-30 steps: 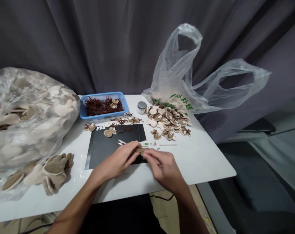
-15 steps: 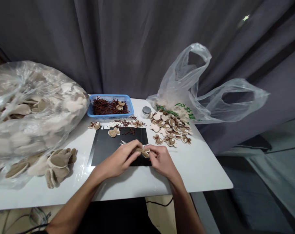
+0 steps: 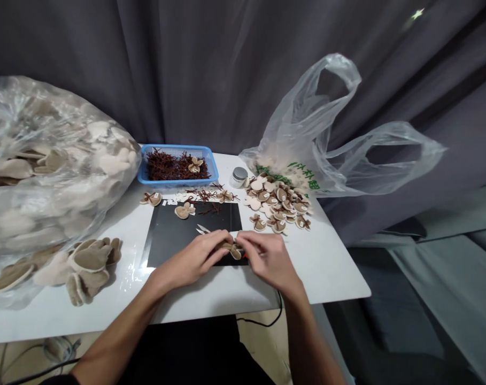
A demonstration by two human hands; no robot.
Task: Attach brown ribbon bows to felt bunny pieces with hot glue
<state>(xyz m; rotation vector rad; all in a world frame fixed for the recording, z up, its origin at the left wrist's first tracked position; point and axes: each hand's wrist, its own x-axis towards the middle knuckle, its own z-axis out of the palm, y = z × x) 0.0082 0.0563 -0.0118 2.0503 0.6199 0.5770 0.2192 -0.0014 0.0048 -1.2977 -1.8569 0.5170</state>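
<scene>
My left hand pinches a small brown plush bunny-head piece with a pale edge, just above the black mat. At the right side of this piece, the thumb and fingers of my right hand are closed on its edge; the fingertips partly cover it. Thread snips lie on the mat beneath my hands, their blades showing. Further back on the mat rests another plush piece. Dark-red ribbon bows and small white labels are strewn along the mat's far edge.
A blue basket of dark-red bows stands at the back, near a grey-lidded jar. Finished-looking plush pieces with bows and labels are heaped before a clear plastic bag. At left bulges a large bag of plush pieces, some spilling out.
My right hand has lifted and turned slightly at the plush piece, its fingertips shifting towards the upper edge. My left hand keeps its hold. The view has shifted a little.
</scene>
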